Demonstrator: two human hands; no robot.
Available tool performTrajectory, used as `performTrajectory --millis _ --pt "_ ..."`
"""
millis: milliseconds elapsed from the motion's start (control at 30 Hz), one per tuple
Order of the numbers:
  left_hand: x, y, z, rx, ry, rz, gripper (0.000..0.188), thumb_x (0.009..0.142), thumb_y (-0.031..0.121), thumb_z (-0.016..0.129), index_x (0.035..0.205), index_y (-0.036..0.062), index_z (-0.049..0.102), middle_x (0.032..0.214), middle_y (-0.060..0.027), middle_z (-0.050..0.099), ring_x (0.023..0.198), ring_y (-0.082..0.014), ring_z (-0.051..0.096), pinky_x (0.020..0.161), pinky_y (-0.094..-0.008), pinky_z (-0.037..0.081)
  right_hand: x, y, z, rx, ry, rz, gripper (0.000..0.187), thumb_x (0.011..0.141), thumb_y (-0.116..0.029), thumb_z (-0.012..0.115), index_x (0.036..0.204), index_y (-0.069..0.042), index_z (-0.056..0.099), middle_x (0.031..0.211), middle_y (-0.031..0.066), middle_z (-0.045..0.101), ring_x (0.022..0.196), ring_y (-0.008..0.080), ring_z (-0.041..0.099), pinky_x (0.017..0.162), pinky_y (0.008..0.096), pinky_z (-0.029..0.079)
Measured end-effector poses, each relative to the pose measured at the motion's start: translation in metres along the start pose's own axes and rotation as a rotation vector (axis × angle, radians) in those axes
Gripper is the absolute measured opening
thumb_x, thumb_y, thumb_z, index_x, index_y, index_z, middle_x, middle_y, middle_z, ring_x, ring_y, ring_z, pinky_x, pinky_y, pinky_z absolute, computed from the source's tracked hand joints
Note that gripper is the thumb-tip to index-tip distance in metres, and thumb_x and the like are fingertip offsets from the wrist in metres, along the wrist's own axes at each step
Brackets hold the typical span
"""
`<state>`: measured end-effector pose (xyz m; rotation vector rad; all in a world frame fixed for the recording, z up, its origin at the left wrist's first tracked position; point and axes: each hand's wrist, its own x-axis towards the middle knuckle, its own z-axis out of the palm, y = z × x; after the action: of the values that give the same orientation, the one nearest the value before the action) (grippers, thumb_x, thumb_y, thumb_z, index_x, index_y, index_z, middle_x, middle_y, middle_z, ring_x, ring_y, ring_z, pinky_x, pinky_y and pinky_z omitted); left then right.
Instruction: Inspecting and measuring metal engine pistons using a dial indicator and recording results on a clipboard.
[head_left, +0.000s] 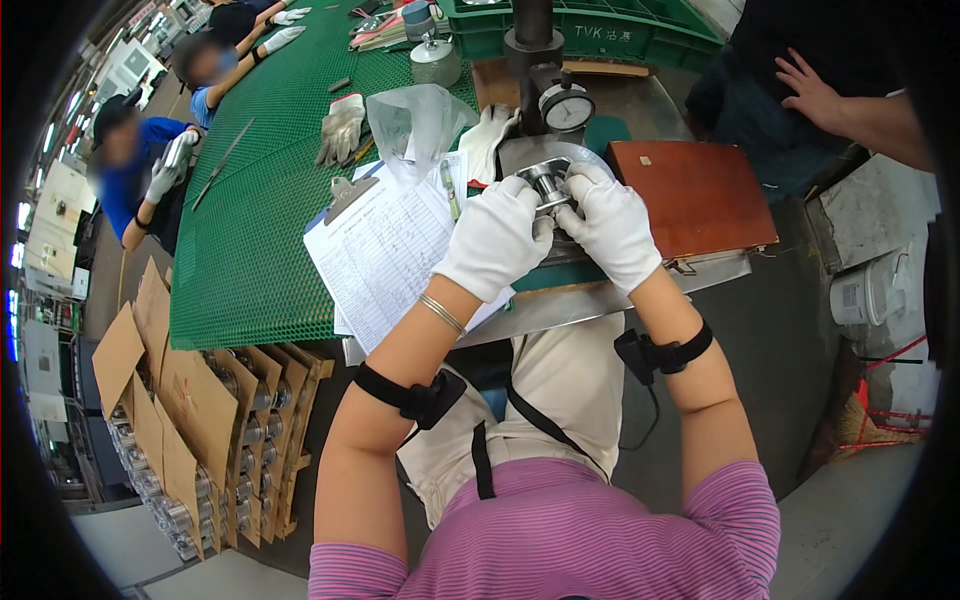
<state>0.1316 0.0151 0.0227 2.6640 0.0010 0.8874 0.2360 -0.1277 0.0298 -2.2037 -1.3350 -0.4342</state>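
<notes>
A shiny flanged metal part, shaped like a short spool [546, 184], is held between both my white-gloved hands. My left hand [494, 238] grips its left side with bent fingers. From the other side my right hand [612, 228] closes on it, fingertips pressed to the rim. Just behind the part stands a dial gauge [567, 108] with a round white face, mounted on a dark column [532, 40]. My hands partly hide the gauge's base and the part's underside.
Left of my hands lie a clipboard with written sheets [375, 245], a clear plastic bag [420, 125] and spare gloves [343, 128]. A brown wooden case [690, 198] sits at right. Stacked metal parts with cardboard [200, 420] stand lower left. Co-workers are at far left; another person's hand [812, 92] shows upper right.
</notes>
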Motion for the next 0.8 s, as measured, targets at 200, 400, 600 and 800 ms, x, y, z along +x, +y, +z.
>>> performTrajectory --millis 200,400,600,800 --pt "0.0 0.001 0.001 0.027 -0.001 -0.003 0.023 0.076 0.018 0.069 0.082 -0.001 0.059 0.083 -0.0173 0.06 0.075 -0.0363 0.061 0.066 -0.0446 0.051 0.0 -0.002 0.007 -0.009 0.06 -0.003 0.02 0.078 -0.02 0.069 0.089 -0.006 0.062 0.106 0.0087 0.066 0.078 0.0291 0.066 0.066 0.0394 0.053" --pt "-0.001 0.0 0.002 0.041 0.01 -0.01 0.023 0.076 0.019 0.068 0.083 -0.0007 0.058 0.083 -0.018 0.06 0.076 -0.0369 0.061 0.067 -0.0454 0.05 0.002 -0.003 0.012 -0.107 0.015 0.011 0.019 0.077 -0.02 0.069 0.088 -0.008 0.06 0.103 0.0098 0.065 0.076 0.0284 0.065 0.064 0.041 0.052" --pt "0.0 0.0 0.003 0.051 -0.015 -0.044 0.02 0.075 0.016 0.066 0.082 -0.0003 0.057 0.084 -0.0187 0.06 0.077 -0.0376 0.061 0.067 -0.0462 0.051 0.003 -0.005 0.016 -0.107 0.034 0.014 0.017 0.077 -0.019 0.068 0.087 -0.008 0.058 0.093 0.0097 0.062 0.075 0.0293 0.065 0.065 0.0423 0.052" --pt "0.0 0.001 0.003 0.054 -0.032 -0.079 0.02 0.075 0.017 0.066 0.083 0.0004 0.058 0.085 -0.0182 0.061 0.078 -0.0376 0.062 0.068 -0.0461 0.051 0.007 -0.006 0.022 -0.082 0.011 0.018 0.015 0.078 -0.015 0.066 0.087 -0.007 0.057 0.091 0.0126 0.06 0.078 0.0317 0.064 0.067 0.0446 0.051"
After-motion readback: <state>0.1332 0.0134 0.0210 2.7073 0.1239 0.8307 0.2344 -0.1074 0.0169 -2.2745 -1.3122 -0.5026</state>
